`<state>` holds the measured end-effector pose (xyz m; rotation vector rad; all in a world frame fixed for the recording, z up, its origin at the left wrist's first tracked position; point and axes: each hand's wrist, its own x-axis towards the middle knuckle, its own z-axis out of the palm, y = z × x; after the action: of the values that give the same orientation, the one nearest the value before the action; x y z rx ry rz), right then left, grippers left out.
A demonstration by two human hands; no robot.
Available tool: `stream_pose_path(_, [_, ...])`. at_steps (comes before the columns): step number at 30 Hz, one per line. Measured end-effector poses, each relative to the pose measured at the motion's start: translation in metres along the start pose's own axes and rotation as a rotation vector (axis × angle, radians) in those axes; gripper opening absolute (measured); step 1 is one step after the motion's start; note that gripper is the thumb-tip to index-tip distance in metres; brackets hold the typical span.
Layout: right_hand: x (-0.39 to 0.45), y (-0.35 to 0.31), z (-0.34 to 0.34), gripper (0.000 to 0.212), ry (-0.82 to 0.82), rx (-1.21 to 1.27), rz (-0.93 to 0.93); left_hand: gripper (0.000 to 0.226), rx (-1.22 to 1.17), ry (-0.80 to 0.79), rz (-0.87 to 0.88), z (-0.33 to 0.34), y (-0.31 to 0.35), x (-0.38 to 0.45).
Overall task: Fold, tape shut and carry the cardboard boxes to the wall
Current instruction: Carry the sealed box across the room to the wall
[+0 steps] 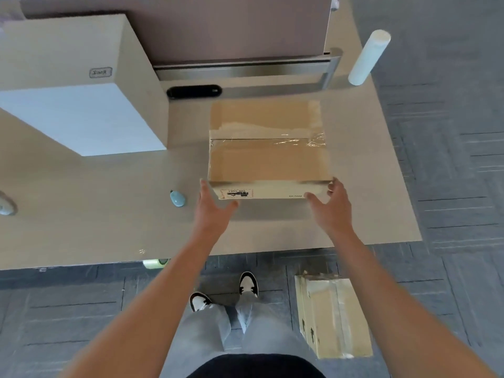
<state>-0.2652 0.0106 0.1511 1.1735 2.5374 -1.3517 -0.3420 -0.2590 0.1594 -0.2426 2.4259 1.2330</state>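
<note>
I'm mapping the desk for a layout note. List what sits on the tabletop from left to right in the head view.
large closed carton → small pale blue object → left hand → taped cardboard box → right hand → white roll standing upright.

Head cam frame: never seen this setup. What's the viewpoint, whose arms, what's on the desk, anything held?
One camera, worn on a person's head, looks down past their legs and shoes. No robot: two bare hands. The left hand and right hand reach with open fingers to the near corners of the taped cardboard box on the desk; neither grips it yet. Also there: a large box, a white roll, a small blue object. Another taped box lies on the floor.
</note>
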Motion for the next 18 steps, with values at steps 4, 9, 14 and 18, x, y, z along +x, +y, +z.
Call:
stream_pose_path(4, [0.017, -0.005, -0.004, 0.083, -0.03, 0.115, -0.014, 0.081, -0.089, 0.026, 0.024, 0.008, -0.002, 0.01])
stream_pose_path(9, [0.007, -0.003, 0.004, 0.078, 0.017, 0.167, 0.002, 0.074, -0.206, -0.001, 0.048, 0.005, -0.016, 0.017])
stream_pose_path(14, [-0.022, 0.009, 0.019, 0.087, -0.005, 0.225, -0.011, 0.087, -0.239, -0.047, 0.06, -0.013, -0.032, 0.031])
stream_pose_path(18, [-0.021, 0.018, 0.026, 0.094, -0.056, 0.294, -0.011, 0.085, -0.252, -0.09, 0.076, -0.018, -0.043, 0.042])
